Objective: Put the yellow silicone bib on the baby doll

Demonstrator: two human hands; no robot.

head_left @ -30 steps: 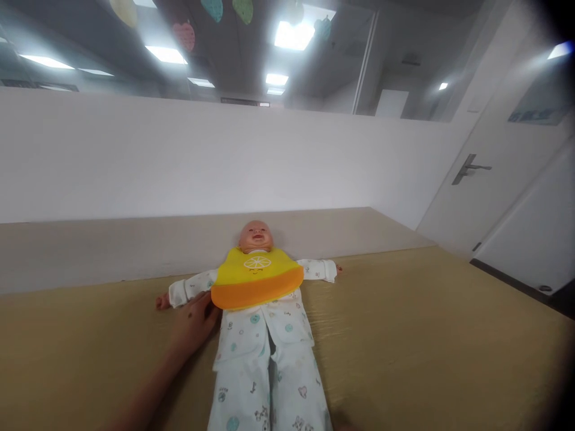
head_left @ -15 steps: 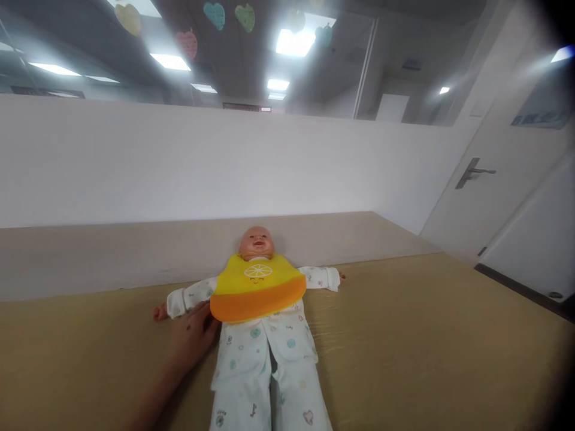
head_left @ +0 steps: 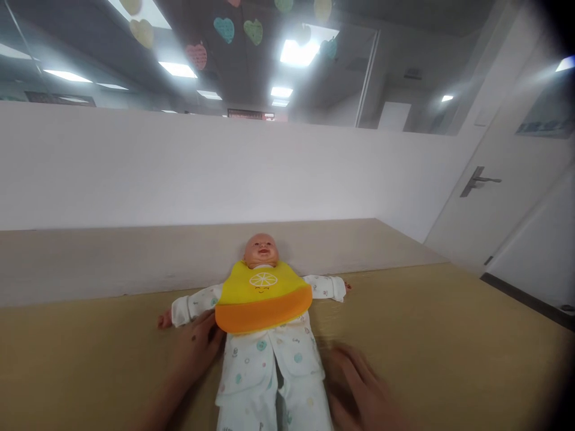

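Note:
A baby doll [head_left: 294, 350] in white patterned clothes lies on its back with its arms spread. Over its chest lies a yellow bib [head_left: 238, 284] with an orange lower pocket and a citrus-slice print. My left hand [head_left: 195, 347] rests by the doll's side, below its sleeve, fingertips at the edge of the bib pocket. A gap shows between its thumb and fingers, though the tips are partly hidden. To the right of the doll's legs, my right hand [head_left: 363, 386] is slightly blurred, thumb and fingers apart, holding nothing.
The doll lies on a tan padded surface [head_left: 413, 335] against a low pale ledge [head_left: 112, 257] and a white wall [head_left: 179, 170]. Glass with heart-shaped paper notes [head_left: 224, 30] stands above. A door with a metal handle [head_left: 478, 181] is at the right.
My right hand has come into view from below, beside the doll's legs. The left hand stays at the bib's edge. The view has shifted slightly, so the whole scene sits lower and further right.

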